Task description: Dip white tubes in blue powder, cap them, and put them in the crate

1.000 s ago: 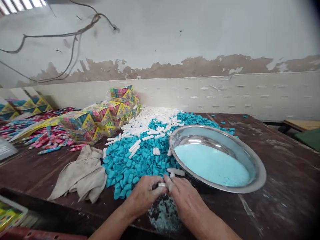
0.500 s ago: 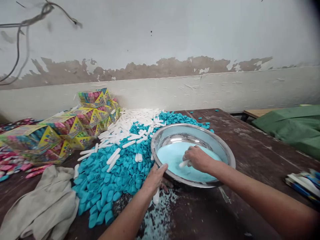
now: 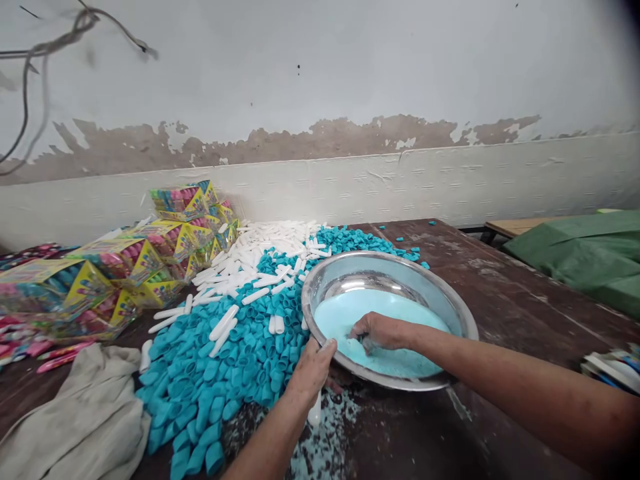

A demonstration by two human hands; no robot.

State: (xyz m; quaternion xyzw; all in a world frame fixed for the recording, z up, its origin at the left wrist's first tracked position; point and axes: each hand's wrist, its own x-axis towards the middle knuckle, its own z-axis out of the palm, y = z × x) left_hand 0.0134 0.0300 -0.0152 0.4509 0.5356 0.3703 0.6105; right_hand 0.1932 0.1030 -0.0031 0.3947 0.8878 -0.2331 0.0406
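Observation:
My right hand point(image 3: 376, 332) reaches into the steel bowl point(image 3: 453, 308), fingers curled and dipped in the pale blue liquid point(image 3: 400, 312); whatever it holds is hidden. Against the bowl's near-left rim rests my left hand point(image 3: 311, 368), closed around a white plastic tube point(image 3: 315, 413) that pokes out below the fingers. Left of the bowl lies a heap of teal caps point(image 3: 235, 373) with white tubes point(image 3: 260, 257) scattered over and behind it.
A grey cloth point(image 3: 80, 427) lies at the near left. Stacked colourful packets point(image 3: 145, 260) stand at the back left. Blue spills point(image 3: 325, 447) stain the dark wooden table point(image 3: 520, 313). Green fabric point(image 3: 585, 257) lies at the right, and more packets point(image 3: 613, 370) at the right edge.
A second ago both hands were together at the table's near edge. My right hand went into the bowl and now dips lower into the liquid; my left moved to the rim.

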